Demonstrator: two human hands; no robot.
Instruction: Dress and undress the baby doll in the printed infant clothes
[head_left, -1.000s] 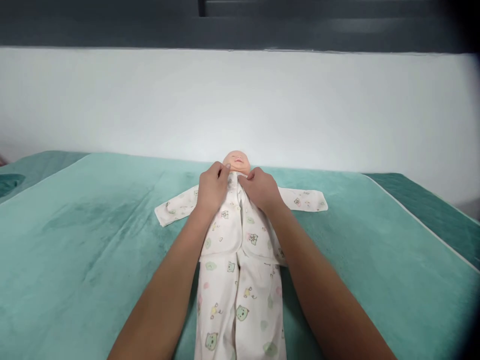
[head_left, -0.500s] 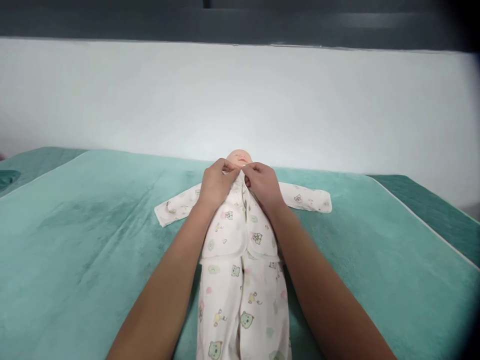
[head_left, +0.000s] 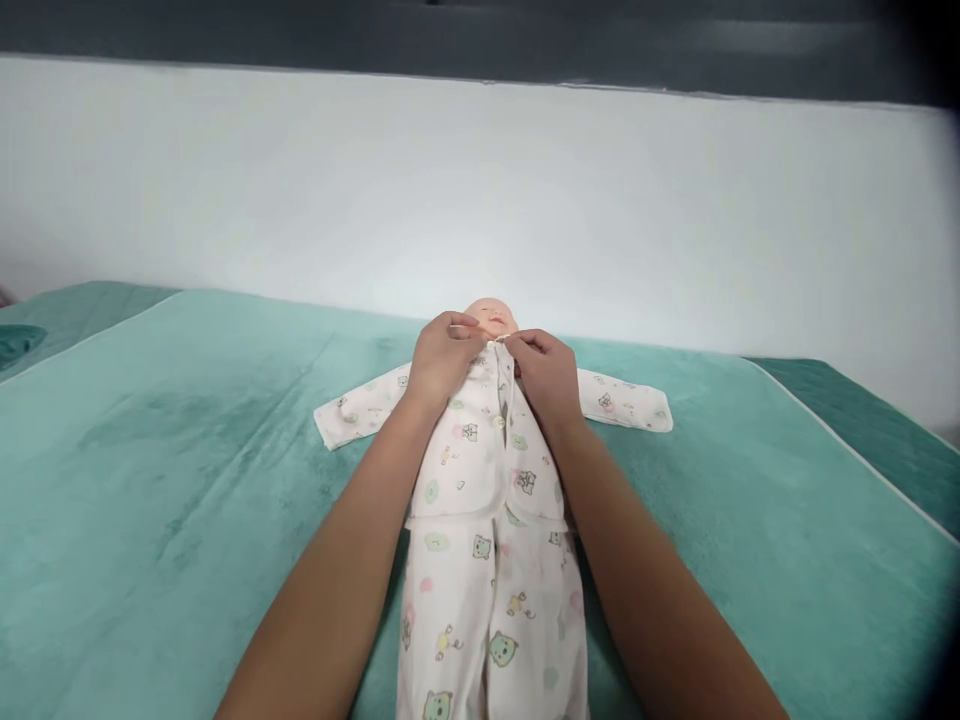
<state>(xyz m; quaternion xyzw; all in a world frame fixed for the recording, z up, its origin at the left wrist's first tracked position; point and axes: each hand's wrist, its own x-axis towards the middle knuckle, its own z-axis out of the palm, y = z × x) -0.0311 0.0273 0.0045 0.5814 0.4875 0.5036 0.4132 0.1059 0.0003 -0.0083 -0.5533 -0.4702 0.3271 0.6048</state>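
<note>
A baby doll [head_left: 493,314] lies on its back, dressed in a white baby jacket [head_left: 469,470] and matching trousers [head_left: 450,610] printed with little bears. At the collar my left hand [head_left: 444,355] pinches the left front edge of the jacket. My right hand [head_left: 547,370] grips the right front edge beside it, fingers closed. A narrow gap separates the two edges at the neck, where a pale button shows. Lower on the chest another button [head_left: 499,422] sits on the front edge. Both sleeves stretch out sideways, and my fingertips partly hide the collar.
A green plush cover [head_left: 187,450] spreads under the doll, with darker green sections at both sides. Behind it rises a white wall [head_left: 480,190] with a dark band [head_left: 300,40] above.
My hands have drawn slightly apart at the collar, so the front edges and a button there show more. The whole view has shifted a little, placing the doll farther right.
</note>
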